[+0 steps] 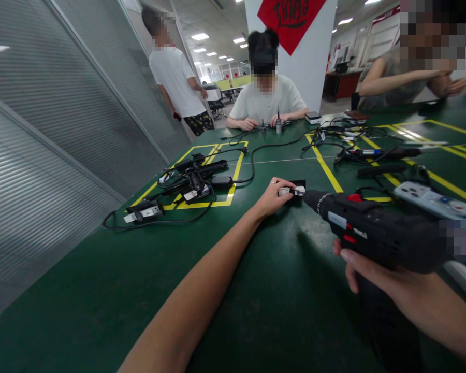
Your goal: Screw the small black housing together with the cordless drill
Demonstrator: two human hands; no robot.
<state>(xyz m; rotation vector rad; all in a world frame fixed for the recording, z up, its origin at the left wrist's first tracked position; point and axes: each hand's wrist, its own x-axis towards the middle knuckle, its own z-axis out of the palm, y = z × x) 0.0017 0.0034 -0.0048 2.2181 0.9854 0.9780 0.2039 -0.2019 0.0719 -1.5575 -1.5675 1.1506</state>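
Note:
My left hand [272, 196] reaches out over the green table [147, 290] and pinches a small white part [291, 191] that lies on a small black piece [298, 185]. My right hand [376, 272] grips the handle of a black cordless drill [373, 230] with red buttons. The drill lies level, its nose pointing left and touching the white part beside my left fingers.
A heap of black adapters and cables [190, 181] lies inside a yellow-taped square at the left. More tools and cables [373, 153] lie at the right. A seated person [264, 98] works at the far edge; another stands at the left, a third leans in at the upper right.

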